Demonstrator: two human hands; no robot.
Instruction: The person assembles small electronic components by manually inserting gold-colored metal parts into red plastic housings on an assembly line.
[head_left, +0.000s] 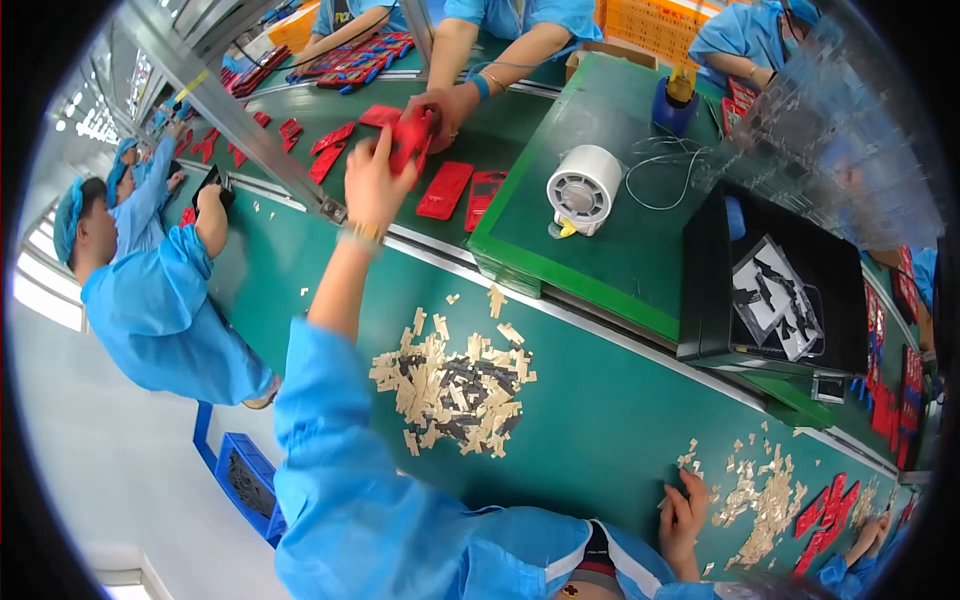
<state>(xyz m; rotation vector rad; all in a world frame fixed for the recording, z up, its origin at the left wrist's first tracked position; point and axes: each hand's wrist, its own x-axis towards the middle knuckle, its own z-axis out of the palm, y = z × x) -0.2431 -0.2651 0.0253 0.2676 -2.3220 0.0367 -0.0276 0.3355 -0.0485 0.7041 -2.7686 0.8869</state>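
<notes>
My left hand (374, 192) reaches across the rail to the far belt, its thumb and fingers on a flat red casing (404, 146). A co-worker's hands (446, 112) are on the same red casing from the far side. Near the front edge of the green bench, my right hand (683, 518) rests palm up, fingers loosely bent and apart; I see nothing held in it. Beside it lie a few small tan pieces (690, 457). Between my arms spreads a heap of small tan and dark flat strips (455, 388).
More red casings (444, 190) lie on the far belt. A raised green table (540, 215) carries a white fan (584, 188) and a black bin (708, 270) with a bag of dark parts. A metal post (225, 105) stands left. Co-workers sit around; a blue crate (248, 480) is at lower left.
</notes>
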